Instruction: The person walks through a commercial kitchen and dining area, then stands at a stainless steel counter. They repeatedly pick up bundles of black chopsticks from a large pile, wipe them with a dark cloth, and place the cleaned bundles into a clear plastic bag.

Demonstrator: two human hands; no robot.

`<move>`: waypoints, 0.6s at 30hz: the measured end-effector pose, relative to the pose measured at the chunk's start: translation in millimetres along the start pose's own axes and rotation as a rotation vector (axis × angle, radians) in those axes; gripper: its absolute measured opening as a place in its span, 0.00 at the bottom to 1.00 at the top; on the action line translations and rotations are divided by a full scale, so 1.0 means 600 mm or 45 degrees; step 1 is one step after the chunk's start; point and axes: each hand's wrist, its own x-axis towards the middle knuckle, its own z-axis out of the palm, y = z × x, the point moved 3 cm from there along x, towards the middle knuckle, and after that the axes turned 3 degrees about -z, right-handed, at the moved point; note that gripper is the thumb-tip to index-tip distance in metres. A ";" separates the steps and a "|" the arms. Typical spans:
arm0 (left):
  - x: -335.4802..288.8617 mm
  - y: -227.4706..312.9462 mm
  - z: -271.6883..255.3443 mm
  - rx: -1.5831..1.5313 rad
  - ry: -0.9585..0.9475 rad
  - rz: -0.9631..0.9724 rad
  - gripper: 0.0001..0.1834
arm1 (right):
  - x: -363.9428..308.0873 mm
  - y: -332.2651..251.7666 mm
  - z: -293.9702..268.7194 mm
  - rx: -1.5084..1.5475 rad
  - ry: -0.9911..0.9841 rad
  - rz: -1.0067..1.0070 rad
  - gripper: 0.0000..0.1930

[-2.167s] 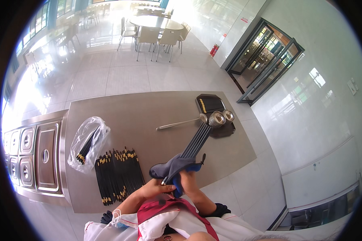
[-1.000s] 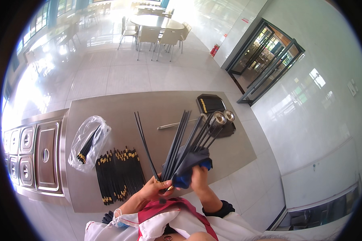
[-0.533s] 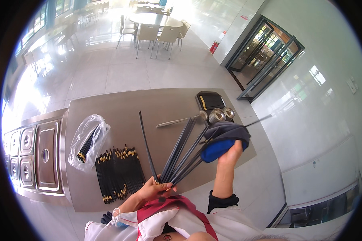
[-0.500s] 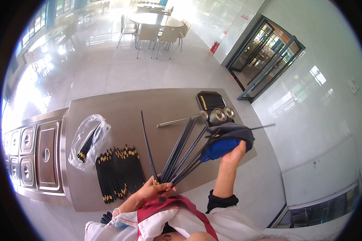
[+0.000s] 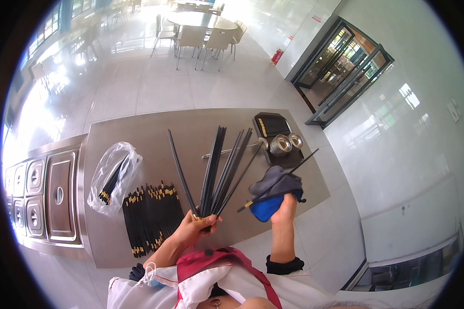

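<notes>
My left hand (image 5: 197, 229) is closed around a fanned bundle of black chopsticks (image 5: 211, 175), gripping their gold-banded lower ends while the tips point up and away. To the right, my right hand (image 5: 283, 210) grips a grey and blue cloth (image 5: 276, 186), its fingers mostly hidden behind the fabric. A single chopstick (image 5: 308, 160) passes through the cloth, its gold end sticking out lower left and its tip upper right. On the steel table (image 5: 139, 123), left of my left hand, lies a wide pile of black chopsticks (image 5: 152, 219) with gold ends.
A clear plastic bag (image 5: 130, 152) with more chopsticks lies at the table's left. At the far right sit a black tray (image 5: 261, 119) holding chopsticks and two round metal containers (image 5: 280, 146). A long-handled metal utensil (image 5: 205, 156) lies behind the bundle. Lidded steel pans (image 5: 62, 206) adjoin on the left.
My right hand and the cloth have moved left, apart from the bundle, with one chopstick across the cloth. My left hand has risen slightly, and the bundle stands more upright.
</notes>
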 end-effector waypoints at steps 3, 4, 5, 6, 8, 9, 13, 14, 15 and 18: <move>0.012 -0.008 0.001 0.088 -0.033 0.029 0.12 | -0.038 0.024 0.040 -0.117 -0.062 0.185 0.16; 0.014 -0.008 0.009 0.110 -0.021 0.060 0.12 | -0.045 0.036 0.043 -0.166 -0.042 0.169 0.17; 0.010 -0.002 0.020 0.087 0.016 0.020 0.12 | -0.051 0.047 0.042 -0.213 -0.019 0.149 0.17; 0.009 0.000 0.024 0.064 -0.011 0.007 0.12 | -0.056 0.058 0.038 -0.264 0.006 0.130 0.18; 0.007 0.001 0.027 0.019 -0.059 -0.020 0.11 | -0.059 0.076 0.032 -0.263 -0.052 0.110 0.17; 0.006 0.000 0.024 0.012 -0.075 -0.024 0.11 | -0.061 0.081 0.033 -0.277 -0.078 0.091 0.17; 0.004 0.000 0.019 0.003 -0.115 -0.039 0.10 | -0.061 0.104 0.020 -0.384 -0.141 -0.014 0.14; 0.004 0.002 0.020 0.005 -0.117 -0.042 0.09 | -0.064 0.107 0.021 -0.386 -0.123 -0.013 0.13; 0.003 0.005 0.022 0.031 -0.131 -0.043 0.09 | -0.068 0.110 0.024 -0.388 -0.104 -0.012 0.13; 0.003 0.012 0.024 0.091 -0.169 -0.007 0.08 | -0.094 0.123 0.038 -0.208 -0.419 0.282 0.12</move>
